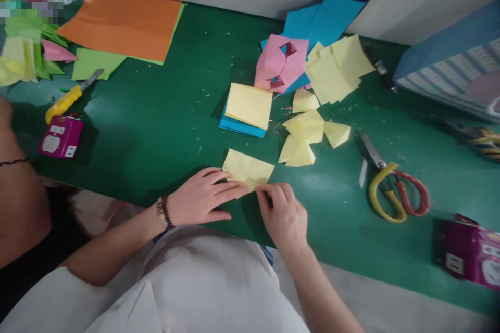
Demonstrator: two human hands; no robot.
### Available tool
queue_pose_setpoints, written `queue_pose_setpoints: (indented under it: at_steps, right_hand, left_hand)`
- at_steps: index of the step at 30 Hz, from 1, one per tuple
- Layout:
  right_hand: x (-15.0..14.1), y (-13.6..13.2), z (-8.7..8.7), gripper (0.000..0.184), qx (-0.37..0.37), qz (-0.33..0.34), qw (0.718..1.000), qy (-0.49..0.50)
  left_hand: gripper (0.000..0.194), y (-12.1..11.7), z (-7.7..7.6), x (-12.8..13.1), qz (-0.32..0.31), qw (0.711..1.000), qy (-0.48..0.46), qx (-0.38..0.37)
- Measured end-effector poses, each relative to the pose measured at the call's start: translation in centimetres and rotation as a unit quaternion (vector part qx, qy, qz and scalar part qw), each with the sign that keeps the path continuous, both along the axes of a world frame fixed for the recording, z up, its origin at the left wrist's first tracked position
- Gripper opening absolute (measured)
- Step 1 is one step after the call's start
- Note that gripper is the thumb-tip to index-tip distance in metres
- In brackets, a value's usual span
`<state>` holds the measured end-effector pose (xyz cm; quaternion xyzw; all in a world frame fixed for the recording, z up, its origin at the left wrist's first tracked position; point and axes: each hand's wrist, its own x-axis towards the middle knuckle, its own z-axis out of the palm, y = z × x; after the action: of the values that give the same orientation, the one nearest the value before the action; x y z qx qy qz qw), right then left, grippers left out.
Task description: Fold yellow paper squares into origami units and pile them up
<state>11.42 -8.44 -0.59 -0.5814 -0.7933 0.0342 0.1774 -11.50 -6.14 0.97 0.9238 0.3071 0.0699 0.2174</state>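
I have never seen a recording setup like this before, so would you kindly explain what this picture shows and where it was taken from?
There is no machine here. These are a person's own two bare hands, and the single picture comes from a camera worn on their head, looking forward and down. The left hand, wearing a beaded bracelet, lies flat on a sheet of yellow paper, while the right hand holds its near edge. The sheet rests on a green table. Nearby lie folded yellow paper pieces, a folded pink paper shape, red-and-yellow scissors and a yellow utility knife.
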Motion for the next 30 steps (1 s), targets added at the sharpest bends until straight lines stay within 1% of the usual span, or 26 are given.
queue_pose_setpoints:
  at_steps: [3, 8, 10, 12, 13, 14, 15, 16, 17, 18, 20, 22, 24, 26, 30]
  right_hand:
    - [-0.8, -0.3, -0.1, 0.016, -0.004, 0.023, 1.000, 0.004]
    - [-3.1, -1.7, 0.1, 0.022, -0.040, 0.083, 0.994, 0.058]
    - [-3.4, -1.9, 0.3, 0.021, -0.049, 0.098, 0.991, 0.075]
    - [-2.7, -1.6, 0.5, 0.016, -0.044, 0.099, 0.989, 0.101]
    - [-2.0, -1.2, 0.7, 0.010, -0.040, 0.097, 0.988, 0.112]
    - [-1.1, -0.6, 0.8, 0.006, -0.007, 0.073, 0.989, 0.129]
    - [-0.1, 0.0, 0.9, 0.016, 0.033, 0.043, 0.991, 0.121]
    - [0.9, 0.8, 1.0, 0.023, 0.057, 0.026, 0.993, 0.098]
    - [1.8, 1.5, 1.1, 0.027, 0.063, 0.031, 0.995, 0.066]
    - [2.6, 2.1, 1.1, 0.028, 0.073, 0.041, 0.996, 0.036]
    - [3.6, 3.1, 1.0, 0.029, 0.075, 0.084, 0.994, -0.003]
    - [3.9, 3.6, 0.8, 0.027, 0.069, 0.136, 0.988, -0.017]
    - [3.8, 3.6, 0.7, 0.022, 0.064, 0.181, 0.981, -0.013]
    - [3.7, 3.4, 0.6, 0.018, 0.060, 0.210, 0.976, -0.003]
    - [3.4, 2.5, 0.8, 0.018, 0.040, 0.240, 0.970, 0.015]
  left_hand:
    - [0.065, -0.1, 0.0, 0.1, 0.016, 1.000, -0.006, -0.008]
    - [0.063, 0.0, -0.1, 0.2, 0.021, 1.000, -0.013, -0.019]
    - [0.062, 0.0, -0.2, 0.2, 0.021, 1.000, -0.017, -0.016]
    - [0.058, -0.1, -0.2, 0.2, 0.019, 1.000, -0.017, -0.011]
    - [0.056, -0.1, -0.2, 0.2, 0.017, 1.000, -0.014, -0.008]
    - [0.054, -0.1, -0.2, 0.2, 0.013, 1.000, -0.009, -0.004]
    - [0.052, -0.1, -0.2, 0.2, 0.008, 1.000, -0.006, 0.001]
    - [0.049, -0.1, -0.2, 0.2, 0.003, 1.000, -0.003, 0.007]
    - [0.047, 0.0, -0.3, 0.1, -0.004, 1.000, -0.003, 0.013]
    - [0.043, 0.1, -0.3, -0.1, -0.012, 1.000, -0.004, 0.019]
    - [0.035, 0.4, -0.5, -0.4, -0.028, 0.999, -0.012, 0.030]
    - [0.029, 0.8, -0.6, -0.8, -0.042, 0.998, -0.026, 0.038]
    - [0.026, 1.2, -0.7, -1.1, -0.051, 0.997, -0.039, 0.044]
    - [0.029, 1.5, -0.6, -1.3, -0.048, 0.997, -0.040, 0.049]
    - [0.041, 1.3, -0.3, -1.2, -0.013, 0.998, -0.010, 0.064]
